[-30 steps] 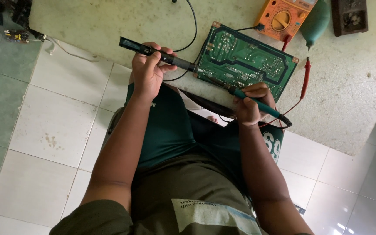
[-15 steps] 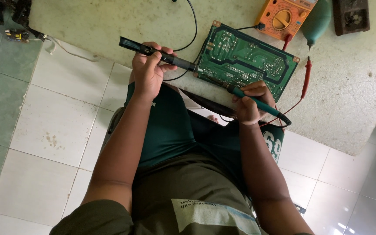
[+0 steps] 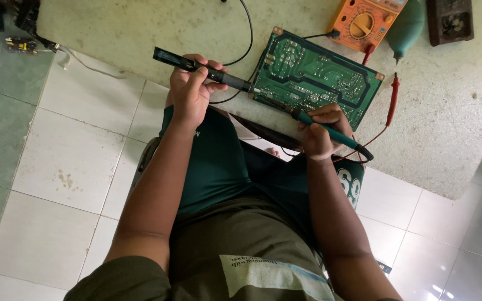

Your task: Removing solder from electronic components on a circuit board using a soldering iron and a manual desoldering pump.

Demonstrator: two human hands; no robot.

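Observation:
A green circuit board point(image 3: 330, 78) lies on a pale speckled table point(image 3: 447, 128). My left hand point(image 3: 188, 92) grips a long black pen-shaped tool point(image 3: 218, 75) whose tip meets the board's left edge. My right hand point(image 3: 319, 134) holds a green-handled soldering iron point(image 3: 336, 134), its tip resting on the board's near edge. Both tips sit close together at the board's lower left part. My knees in dark green shorts are under the table's edge.
An orange multimeter point(image 3: 364, 22) sits behind the board, with a red probe point(image 3: 393, 100) lying to its right. A teal object point(image 3: 405, 25) and a dark square fan point(image 3: 448, 19) are at the back right. Black cables point(image 3: 246, 33) cross the table. White and green floor tiles point(image 3: 68, 161) surround me.

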